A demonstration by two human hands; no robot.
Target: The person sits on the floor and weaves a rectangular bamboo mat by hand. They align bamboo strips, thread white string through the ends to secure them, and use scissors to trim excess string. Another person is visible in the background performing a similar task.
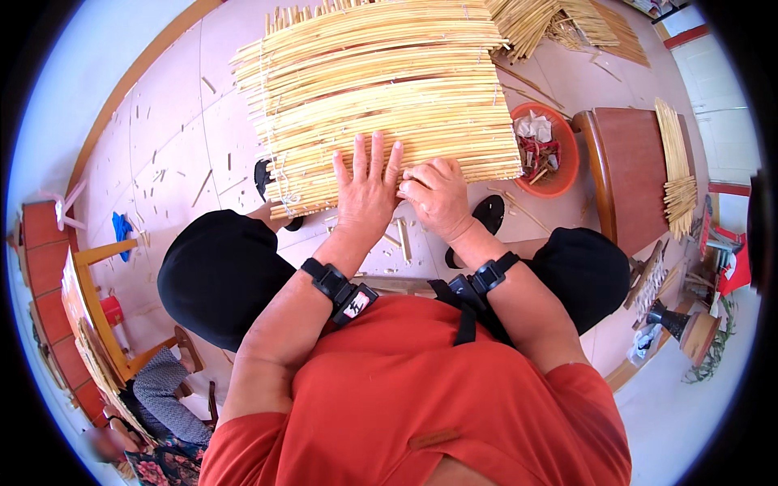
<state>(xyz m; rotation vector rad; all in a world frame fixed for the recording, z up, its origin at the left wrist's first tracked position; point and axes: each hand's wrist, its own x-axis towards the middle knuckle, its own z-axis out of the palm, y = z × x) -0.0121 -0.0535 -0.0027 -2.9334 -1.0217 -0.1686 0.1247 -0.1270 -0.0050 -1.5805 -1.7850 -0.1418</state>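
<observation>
A mat of pale straw-coloured sticks (pixel 373 81), tied with white string along both sides, spreads out in front of me above my knees. My left hand (pixel 365 182) lies on its near part, palm down, fingers stretched and spread. Just to the right, my right hand (pixel 435 194) is curled at the mat's near strips, thumb and fingers drawn together; what they pinch is hidden. The two hands almost touch at the fingertips.
An orange tub (pixel 559 166) of scraps sits right of the mat, beside a brown wooden table (pixel 628 178) with a stick bundle (pixel 677 162). More sticks (pixel 559 20) lie behind. A yellow wooden frame (pixel 105 316) and a person in patterned clothing (pixel 166 397) are at lower left. Offcuts litter the floor.
</observation>
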